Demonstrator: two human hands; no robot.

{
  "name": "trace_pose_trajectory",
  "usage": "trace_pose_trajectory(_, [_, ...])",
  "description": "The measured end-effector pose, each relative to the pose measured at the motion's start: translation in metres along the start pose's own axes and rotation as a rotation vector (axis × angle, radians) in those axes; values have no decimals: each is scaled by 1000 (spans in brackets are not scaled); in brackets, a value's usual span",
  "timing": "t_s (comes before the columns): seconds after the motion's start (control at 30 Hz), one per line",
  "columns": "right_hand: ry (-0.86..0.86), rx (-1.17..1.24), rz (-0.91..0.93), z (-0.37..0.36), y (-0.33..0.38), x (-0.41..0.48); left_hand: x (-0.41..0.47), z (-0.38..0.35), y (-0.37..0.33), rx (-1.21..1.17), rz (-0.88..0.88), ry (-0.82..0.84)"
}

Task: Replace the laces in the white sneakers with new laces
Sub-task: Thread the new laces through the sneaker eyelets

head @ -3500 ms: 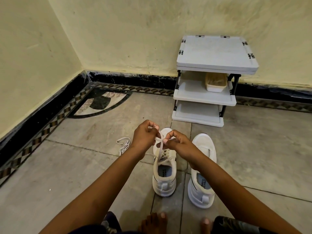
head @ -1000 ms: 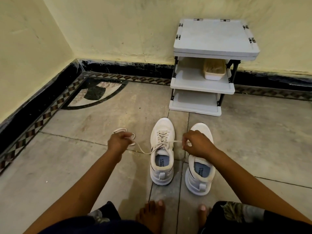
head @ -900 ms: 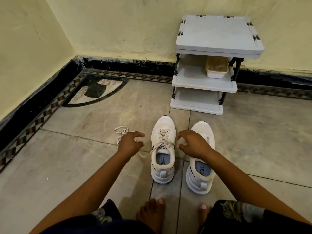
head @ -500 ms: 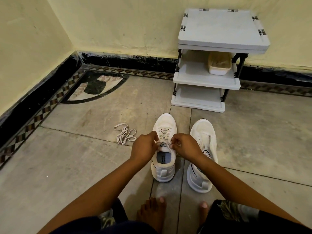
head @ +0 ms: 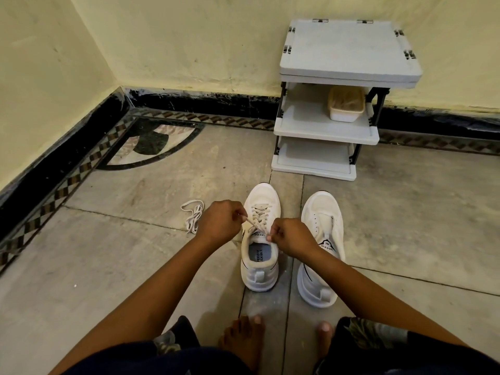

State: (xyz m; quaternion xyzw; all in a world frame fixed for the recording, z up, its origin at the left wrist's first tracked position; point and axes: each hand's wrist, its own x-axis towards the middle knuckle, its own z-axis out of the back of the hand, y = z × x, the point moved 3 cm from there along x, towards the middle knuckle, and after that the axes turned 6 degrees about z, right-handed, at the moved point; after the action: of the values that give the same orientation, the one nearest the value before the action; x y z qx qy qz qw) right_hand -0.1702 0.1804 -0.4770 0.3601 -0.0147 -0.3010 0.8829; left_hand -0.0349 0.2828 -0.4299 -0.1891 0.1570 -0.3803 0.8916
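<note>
Two white sneakers stand side by side on the floor, toes pointing away from me. The left sneaker [head: 261, 239] carries a cream lace [head: 259, 216] criss-crossed through its eyelets. My left hand [head: 220, 221] pinches one end of that lace at the shoe's left side. My right hand [head: 290, 236] pinches the other end just above the tongue. The right sneaker [head: 322, 247] shows no lace, and my right wrist covers part of it. A loose white lace [head: 193, 216] lies bunched on the floor left of my left hand.
A grey three-tier plastic rack [head: 343, 96] stands against the back wall, with a white container [head: 345, 108] on its middle shelf. Black skirting runs along both walls. My bare feet [head: 243, 338] rest on the tiles near the shoes' heels.
Both hands pulled the lace ends out sideways, let them go, then came back together over the left sneaker's tongue and took hold of the ends again. The view tilted slightly.
</note>
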Motion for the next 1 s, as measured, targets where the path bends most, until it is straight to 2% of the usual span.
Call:
trace_pose_trajectory(0.17, [-14, -42, 32, 4, -1, -2, -1, -2, 10, -24, 56, 36])
trace_pose_trajectory(0.33, [-45, -34, 12, -1, 3, -3, 0, -3, 2, -40, 28, 49])
trace_pose_trajectory(0.43, [2, -202, 5, 0, 4, -2, 1, 0, 5, 37, 65, 26])
trace_pose_trajectory(0.57, [51, -441, 20, 10, 0, -4, -2, 0, 26, 136, 233, 53])
trace_pose_trajectory(0.73, [95, -520, 42, 12, 0, -7, -7, -12, 35, 142, 288, 112])
trace_pose_trajectory(0.8, [102, -511, 38, 11, -1, -8, -8, -13, 34, 197, 284, 91])
trace_pose_trajectory(0.9, [114, -449, 30, 8, -3, -9, -11, -18, 32, 361, 187, 84])
trace_pose_trajectory(1.0, [65, -310, 68, 7, 0, -8, -12, -25, 30, 251, 88, 134])
